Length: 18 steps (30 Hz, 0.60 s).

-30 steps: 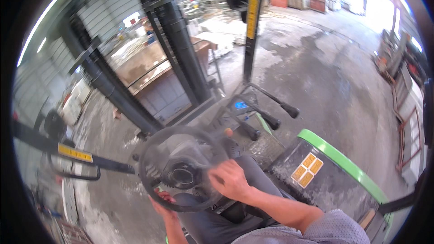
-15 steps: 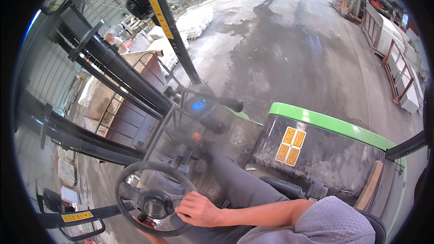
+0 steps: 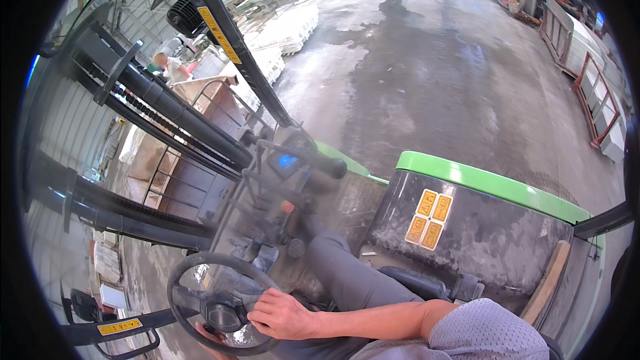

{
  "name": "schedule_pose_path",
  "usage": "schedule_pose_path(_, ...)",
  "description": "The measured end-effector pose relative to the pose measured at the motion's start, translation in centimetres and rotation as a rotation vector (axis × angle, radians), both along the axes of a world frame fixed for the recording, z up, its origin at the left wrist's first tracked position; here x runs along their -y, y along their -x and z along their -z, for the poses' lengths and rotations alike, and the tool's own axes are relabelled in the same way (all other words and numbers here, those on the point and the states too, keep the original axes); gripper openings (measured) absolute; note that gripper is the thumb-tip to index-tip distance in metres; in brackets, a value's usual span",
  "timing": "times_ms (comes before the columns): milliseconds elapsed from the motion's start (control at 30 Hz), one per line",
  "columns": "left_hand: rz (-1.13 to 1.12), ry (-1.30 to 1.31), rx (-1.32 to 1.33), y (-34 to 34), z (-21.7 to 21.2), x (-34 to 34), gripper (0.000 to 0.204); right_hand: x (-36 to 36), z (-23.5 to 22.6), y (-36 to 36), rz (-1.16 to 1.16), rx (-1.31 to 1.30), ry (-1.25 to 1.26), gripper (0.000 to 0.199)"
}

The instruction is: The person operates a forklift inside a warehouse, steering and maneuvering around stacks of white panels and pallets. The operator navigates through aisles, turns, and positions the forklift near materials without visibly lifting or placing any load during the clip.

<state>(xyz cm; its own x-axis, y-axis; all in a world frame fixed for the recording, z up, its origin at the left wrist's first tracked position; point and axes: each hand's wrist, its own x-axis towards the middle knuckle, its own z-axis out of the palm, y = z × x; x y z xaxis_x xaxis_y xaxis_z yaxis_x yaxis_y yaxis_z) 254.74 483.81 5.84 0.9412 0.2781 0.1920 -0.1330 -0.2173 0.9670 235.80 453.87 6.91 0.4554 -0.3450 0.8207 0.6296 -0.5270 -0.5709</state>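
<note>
A black steering wheel with a dark hub stands at lower centre-left. My right hand is closed over its right rim, fingers curled, the bare forearm reaching in from the lower right. At the bottom of the wheel my left hand is curled at the rim, mostly hidden behind it. Beyond the wheel are dark pedals and a control console with a lit blue display. A red-orange button sits below the display. My grey-trousered leg stretches toward the pedals.
The dark forklift mast rises at left, with a large brown bin beyond it. A person stands behind the bin. White stacked goods line the floor's left. Red-framed racks hold slabs at right. A green-edged cover lies beside me.
The view has shifted slightly, so the wheel and my hands sit a little lower and farther left in the picture. Both hands stay at the wheel.
</note>
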Motion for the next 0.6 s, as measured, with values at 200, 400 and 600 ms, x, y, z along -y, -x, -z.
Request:
schedule_pose_path(200,0.035,-0.115,0.021,0.9,0.3,-0.1,0.057,0.6,-0.3,1.0,0.045,-0.016,0.002,0.014)
schedule_pose_path(400,-0.079,-0.221,0.027,1.1,4.6,-1.2,0.053,1.5,0.3,3.3,0.030,-0.059,0.036,0.014)
schedule_pose_path(600,-0.122,-0.602,0.295,-0.2,9.2,-1.3,0.047,2.6,1.7,4.3,0.060,-0.080,0.093,0.015)
